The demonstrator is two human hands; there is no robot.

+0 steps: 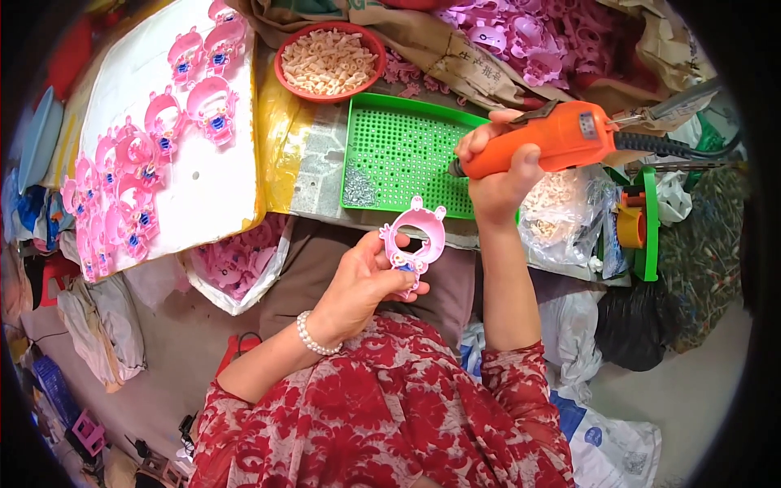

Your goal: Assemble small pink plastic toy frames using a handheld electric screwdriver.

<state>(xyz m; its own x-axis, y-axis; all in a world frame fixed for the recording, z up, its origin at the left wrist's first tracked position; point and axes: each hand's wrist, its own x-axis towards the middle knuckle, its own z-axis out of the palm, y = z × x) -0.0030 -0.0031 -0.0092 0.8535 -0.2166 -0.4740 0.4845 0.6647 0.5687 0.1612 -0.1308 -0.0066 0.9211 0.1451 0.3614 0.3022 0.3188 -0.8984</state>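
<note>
My left hand [366, 281] is closed on a pink plastic toy shell [421, 232], a round, hollow ring with small ears and a little blue part at its lower end. Wrapped round an orange electric screwdriver [545, 140], my right hand [506, 175] holds it nearly level, its dark tip [456, 168] pointing left. That tip is above the green perforated tray [415, 138] and apart from the shell. Small silvery screws [358, 189] lie heaped in the tray's near left corner.
Many pink shells [134, 159] stand on a white board [215, 183] at left. A red bowl [285, 77] of small cream parts sits behind the tray. More pink parts [529, 41] fill a sack at the back. A cord [667, 145] trails right from the screwdriver; a bag of pale parts [557, 207] lies below it.
</note>
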